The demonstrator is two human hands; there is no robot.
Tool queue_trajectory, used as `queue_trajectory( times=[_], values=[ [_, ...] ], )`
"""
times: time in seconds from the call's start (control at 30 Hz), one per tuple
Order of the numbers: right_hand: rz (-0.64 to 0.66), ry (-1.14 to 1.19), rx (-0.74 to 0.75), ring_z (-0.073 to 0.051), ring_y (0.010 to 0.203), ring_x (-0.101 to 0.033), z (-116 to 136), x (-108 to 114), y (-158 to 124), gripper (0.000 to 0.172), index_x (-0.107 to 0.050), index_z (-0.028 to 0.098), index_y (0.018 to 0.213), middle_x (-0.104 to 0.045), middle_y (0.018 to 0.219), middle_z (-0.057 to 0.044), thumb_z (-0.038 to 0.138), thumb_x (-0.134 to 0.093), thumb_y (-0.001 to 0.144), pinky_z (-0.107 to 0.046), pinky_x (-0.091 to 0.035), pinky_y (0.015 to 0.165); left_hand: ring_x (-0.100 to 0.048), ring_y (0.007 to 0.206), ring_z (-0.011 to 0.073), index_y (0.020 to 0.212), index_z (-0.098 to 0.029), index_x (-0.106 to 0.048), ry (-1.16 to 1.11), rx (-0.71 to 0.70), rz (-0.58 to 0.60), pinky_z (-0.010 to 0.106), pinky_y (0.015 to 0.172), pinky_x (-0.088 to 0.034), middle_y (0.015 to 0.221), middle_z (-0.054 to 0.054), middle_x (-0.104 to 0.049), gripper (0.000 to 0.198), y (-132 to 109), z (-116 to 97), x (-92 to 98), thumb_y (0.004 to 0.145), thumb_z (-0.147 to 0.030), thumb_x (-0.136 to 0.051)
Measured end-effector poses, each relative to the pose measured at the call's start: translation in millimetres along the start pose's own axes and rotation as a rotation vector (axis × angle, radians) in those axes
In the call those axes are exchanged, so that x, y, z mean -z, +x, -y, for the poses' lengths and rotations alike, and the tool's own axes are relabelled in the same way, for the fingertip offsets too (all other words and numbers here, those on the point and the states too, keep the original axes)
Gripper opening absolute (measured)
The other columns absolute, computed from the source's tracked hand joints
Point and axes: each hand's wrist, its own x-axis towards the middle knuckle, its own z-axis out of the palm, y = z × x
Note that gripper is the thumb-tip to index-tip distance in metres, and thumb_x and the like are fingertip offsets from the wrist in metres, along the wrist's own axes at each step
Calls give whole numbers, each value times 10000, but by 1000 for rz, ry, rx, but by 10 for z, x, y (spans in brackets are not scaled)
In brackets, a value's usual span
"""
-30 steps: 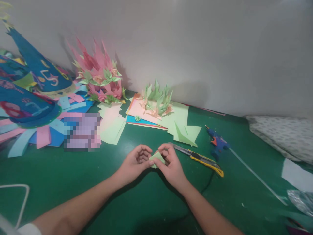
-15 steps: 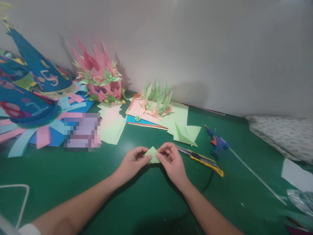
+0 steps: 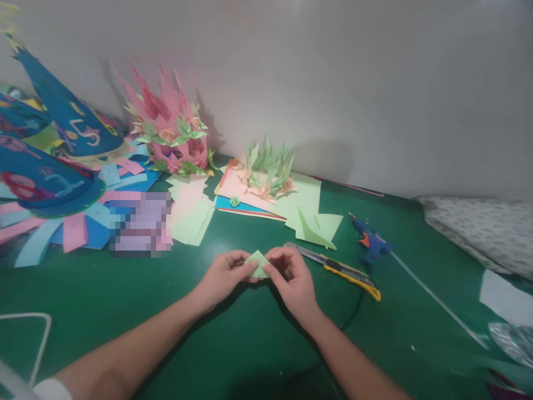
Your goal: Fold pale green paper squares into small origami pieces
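A small folded piece of light green paper [image 3: 259,261] is held just above the green table, one corner pointing away from me. My left hand [image 3: 228,275] pinches its left side between thumb and fingers. On the right side, my right hand [image 3: 293,280] grips it too, its thumb lying across the paper's front. The fingertips behind the paper are partly hidden. Close beyond my right hand lies a yellow utility knife [image 3: 339,270] with its blade toward the hand. Several light green paper pieces [image 3: 320,229] rest past the knife.
A blue glue gun [image 3: 372,244] with a long glue stick lies at right. A green paper crown [image 3: 266,166] stands on stacked coloured sheets; a pink paper crown [image 3: 170,128] is behind. Blue cone hats [image 3: 79,122] fill the left. A patterned cloth [image 3: 478,228] lies far right.
Both hands have shifted slightly left with the paper. My right thumb has moved further over the paper, and more of the knife's blade tip shows.
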Motion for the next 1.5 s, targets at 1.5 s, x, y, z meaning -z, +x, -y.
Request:
queue_trajectory(
  times=[1.5],
  values=[
    [98,-503,177,-156,661,-496,76,19,24,109,-547,202,688,-558,648,-1,196,-526,796,-298,-361,648,-603,830,154,924,-141,-648,-41,-55,14,315,801,-506,899,35,-673,263,8,108,-16,734,-317,-605]
  ],
)
